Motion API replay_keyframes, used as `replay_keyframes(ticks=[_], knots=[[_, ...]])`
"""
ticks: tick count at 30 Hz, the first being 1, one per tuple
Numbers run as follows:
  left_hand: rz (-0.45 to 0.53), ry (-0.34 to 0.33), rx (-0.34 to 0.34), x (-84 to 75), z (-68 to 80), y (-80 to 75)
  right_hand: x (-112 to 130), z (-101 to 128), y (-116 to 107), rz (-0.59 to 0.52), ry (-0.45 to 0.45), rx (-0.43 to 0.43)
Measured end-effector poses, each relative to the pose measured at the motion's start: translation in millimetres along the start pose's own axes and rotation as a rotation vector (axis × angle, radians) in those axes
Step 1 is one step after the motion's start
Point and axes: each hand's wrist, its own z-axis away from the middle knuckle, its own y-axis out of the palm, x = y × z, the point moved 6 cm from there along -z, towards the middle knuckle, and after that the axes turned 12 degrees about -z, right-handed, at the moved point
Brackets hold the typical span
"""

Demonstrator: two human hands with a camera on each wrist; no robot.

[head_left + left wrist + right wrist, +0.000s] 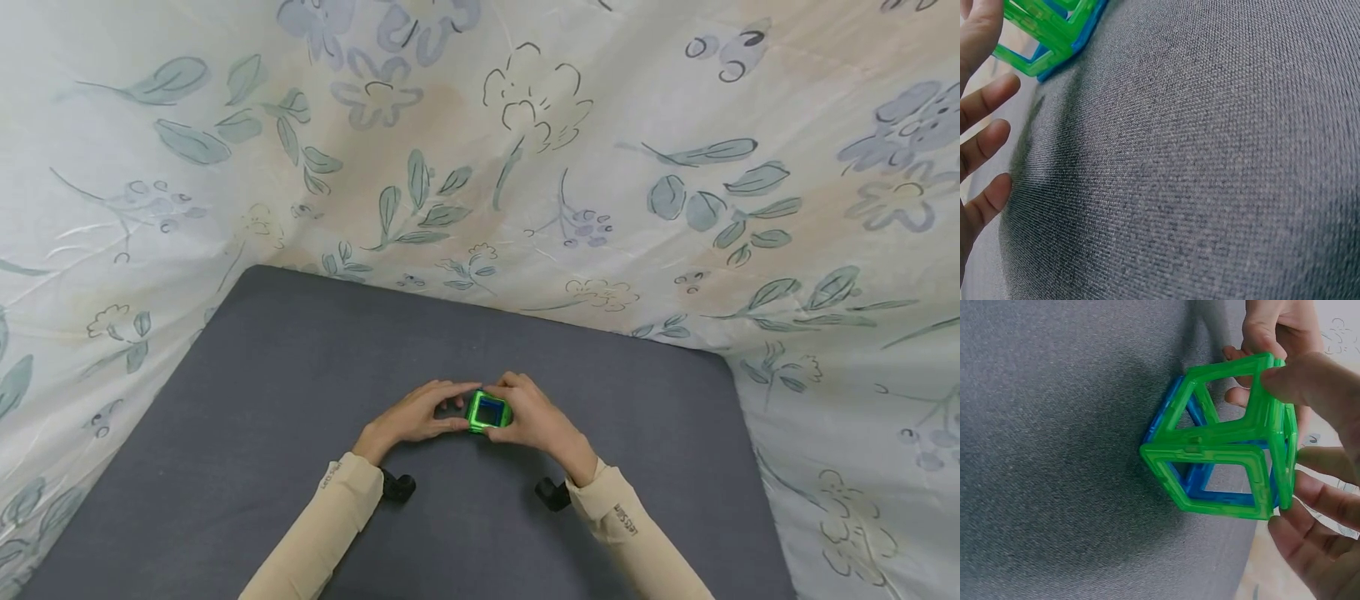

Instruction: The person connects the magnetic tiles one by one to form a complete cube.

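A small open cube of green and blue see-through magnetic tiles [474, 411] sits on the grey surface between both hands. My right hand [534, 414] pinches its right side; in the right wrist view the thumb presses a green tile [1210, 435] and the fingertips touch the far edges. My left hand [415, 417] holds the cube's left side between thumb and index finger, its other fingers loose and apart from it. Blue tiles [1194, 478] show at the cube's base and back. In the left wrist view only a corner of the green frame [1047, 39] appears, beside spread fingers [988, 144].
A dark grey cloth-covered table [360, 333] lies under the hands. Floral fabric [420, 108] hangs behind it and at both sides. Black wrist mounts [400, 487] stick out at the cuffs of the beige sleeves [322, 525].
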Motion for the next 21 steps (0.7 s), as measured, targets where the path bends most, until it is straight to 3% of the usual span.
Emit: replay_keyframes(ticks=[8,21], knots=[[0.013,0.003,0.000,0.9,0.8,1.2,-4.4,2.6,2.4,-0.012,0.024,-0.023],[0.001,0.019,-0.013,0.1,8.9,2.9,-8.4,8.4,10.0,-0.023,-0.010,-0.069]])
